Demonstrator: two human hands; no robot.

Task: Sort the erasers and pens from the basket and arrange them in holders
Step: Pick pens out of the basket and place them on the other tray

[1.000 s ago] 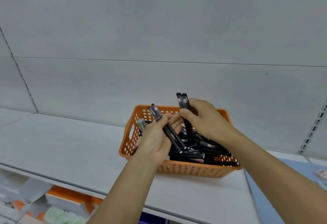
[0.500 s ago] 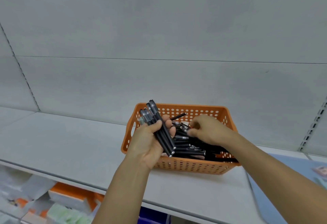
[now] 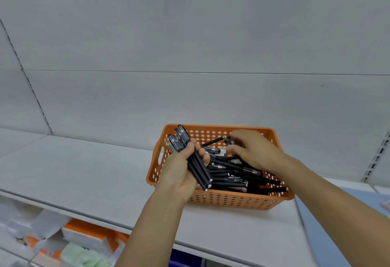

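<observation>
I have a bundle of pens (image 3: 191, 159) clenched in my left hand (image 3: 179, 174), just left of centre of the frame, over the orange basket (image 3: 232, 200) on the shelf (image 3: 84, 172). Their long axis runs from caps at upper left to ends at lower right. My right hand (image 3: 253, 153), right of the bundle, seems to pinch another pen, blurred. I'd lift it clear of the tangle, turn it caps-up-left, then lay it in.

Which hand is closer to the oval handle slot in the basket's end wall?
Left. The left hand, gripping a bundle of pens, sits right beside the handle slot. The right hand reaches into the orange basket further along.
</observation>
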